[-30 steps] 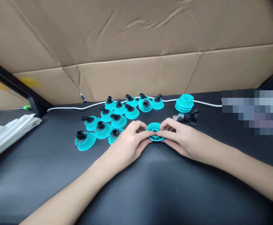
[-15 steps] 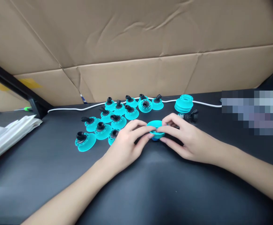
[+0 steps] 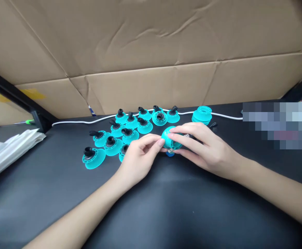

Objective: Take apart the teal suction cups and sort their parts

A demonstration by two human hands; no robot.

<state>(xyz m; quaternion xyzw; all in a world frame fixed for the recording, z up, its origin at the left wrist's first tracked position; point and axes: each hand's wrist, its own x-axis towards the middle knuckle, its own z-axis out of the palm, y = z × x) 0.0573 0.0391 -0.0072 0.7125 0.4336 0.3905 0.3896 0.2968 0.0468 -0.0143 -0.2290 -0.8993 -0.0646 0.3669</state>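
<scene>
A turquoise suction cup (image 3: pixel 167 139) is tilted between my two hands, its slotted ring turned to the right. My left hand (image 3: pixel 142 154) is closed in a pinch on its left edge, thumb in front. Two fingers of my right hand (image 3: pixel 209 147) press on the cup's top, with the thumb low near its underside. Directly beneath sits a small blue piece (image 3: pixel 170 154) with something metallic on it, partly covered by fingers. Just beyond my right hand, a black fitting (image 3: pixel 213 127) and a small silvery part are mostly hidden.
Several turquoise cups with black elbow fittings (image 3: pixel 110 141) stand grouped at the left and back. A stack of bare turquoise cups (image 3: pixel 202 114) is at the back right. A white cable (image 3: pixel 88 121) runs along the cardboard wall (image 3: pixel 145 90). White packets (image 3: pixel 16 148) lie far left.
The suction cup has been tipped from rim-up onto its side, exposing its slotted ring. My right fingers have moved from inside its rim onto its outer surface.
</scene>
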